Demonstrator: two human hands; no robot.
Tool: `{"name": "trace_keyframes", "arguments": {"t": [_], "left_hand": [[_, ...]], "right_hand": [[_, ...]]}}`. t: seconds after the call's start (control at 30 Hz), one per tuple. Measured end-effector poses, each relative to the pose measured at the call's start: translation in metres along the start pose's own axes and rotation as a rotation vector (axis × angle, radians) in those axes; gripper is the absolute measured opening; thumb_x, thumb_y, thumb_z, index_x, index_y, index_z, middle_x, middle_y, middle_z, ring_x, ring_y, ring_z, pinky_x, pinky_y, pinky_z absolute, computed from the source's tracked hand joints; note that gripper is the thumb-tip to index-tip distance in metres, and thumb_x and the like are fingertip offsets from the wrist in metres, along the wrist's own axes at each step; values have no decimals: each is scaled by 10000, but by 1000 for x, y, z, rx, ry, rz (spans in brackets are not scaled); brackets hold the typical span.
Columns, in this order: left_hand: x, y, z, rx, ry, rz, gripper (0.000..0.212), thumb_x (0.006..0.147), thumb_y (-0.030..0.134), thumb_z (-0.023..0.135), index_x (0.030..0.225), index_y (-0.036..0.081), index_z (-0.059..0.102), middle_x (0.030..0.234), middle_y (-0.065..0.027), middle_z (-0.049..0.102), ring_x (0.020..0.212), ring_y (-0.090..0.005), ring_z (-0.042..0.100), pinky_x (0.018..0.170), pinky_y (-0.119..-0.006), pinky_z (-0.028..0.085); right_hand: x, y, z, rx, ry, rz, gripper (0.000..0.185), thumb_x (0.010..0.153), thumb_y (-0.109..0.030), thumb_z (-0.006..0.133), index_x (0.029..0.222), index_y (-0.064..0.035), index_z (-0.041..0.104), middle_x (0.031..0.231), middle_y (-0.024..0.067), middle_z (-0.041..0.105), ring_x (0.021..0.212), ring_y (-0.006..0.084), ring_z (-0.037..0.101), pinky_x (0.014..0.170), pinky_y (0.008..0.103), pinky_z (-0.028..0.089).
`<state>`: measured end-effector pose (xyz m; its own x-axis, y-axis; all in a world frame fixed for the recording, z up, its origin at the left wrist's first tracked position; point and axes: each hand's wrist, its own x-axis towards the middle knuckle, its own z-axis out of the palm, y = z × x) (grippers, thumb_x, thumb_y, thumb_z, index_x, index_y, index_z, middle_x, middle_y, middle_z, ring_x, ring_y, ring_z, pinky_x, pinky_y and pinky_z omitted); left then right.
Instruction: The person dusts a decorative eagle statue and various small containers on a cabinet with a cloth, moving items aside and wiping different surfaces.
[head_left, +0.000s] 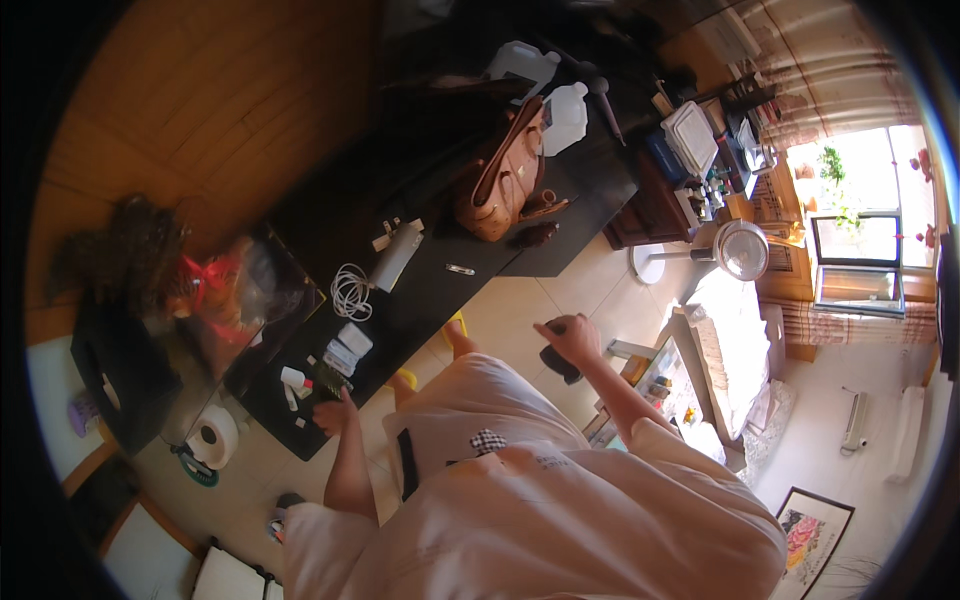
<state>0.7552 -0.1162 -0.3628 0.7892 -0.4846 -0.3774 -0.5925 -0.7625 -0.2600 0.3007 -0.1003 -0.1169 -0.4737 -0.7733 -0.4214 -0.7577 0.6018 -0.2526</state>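
Note:
My left hand (335, 415) is at the table's near edge, its fingers around the end of a dark green patterned item (330, 379); its exact kind is unclear. Close by on the black table (435, 300) are a white bottle with a red cap (295, 378) and a stack of small clear-and-white packs (347, 350). Out over the tiled floor, away from the table, my right hand (576, 341) grips a small black object (559, 363), partly hidden by the fingers.
Farther along the table lie a coiled white cable (351, 292), a grey-white box (397, 256), a nail clipper (459, 269), a brown handbag (499, 195) and two plastic jugs (566, 116). A pedestal fan (741, 250) and a glass shelf (660, 382) stand to the right. A toilet-roll-like white object (214, 436) is at left.

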Motion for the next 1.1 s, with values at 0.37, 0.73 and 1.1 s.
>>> {"name": "trace_keyframes", "arguments": {"t": [0.37,0.73,1.1], "left_hand": [[-27,-164,-3,31,-87,-22,700,831,524,676,1229,-31,522,1175,-316,552,996,-450,615,818,-543,539],[-152,-110,-24,-297,-67,41,415,809,318,739,1105,78,574,1186,-213,466,1086,-400,518,887,-510,474],[-178,-96,-75,-587,282,150,367,769,205,742,1084,115,575,1133,-162,495,1075,-371,529,867,-476,481]], "right_hand": [[240,64,-38,-291,99,4,420,817,-255,626,1230,-182,602,1025,136,719,975,341,679,790,443,555],[336,91,-8,-817,42,-440,222,910,-201,562,1069,-186,715,1045,30,727,1031,167,670,976,334,461],[330,165,-43,-502,443,-550,101,805,-179,647,828,-125,730,887,64,692,929,266,612,785,423,476]]}}
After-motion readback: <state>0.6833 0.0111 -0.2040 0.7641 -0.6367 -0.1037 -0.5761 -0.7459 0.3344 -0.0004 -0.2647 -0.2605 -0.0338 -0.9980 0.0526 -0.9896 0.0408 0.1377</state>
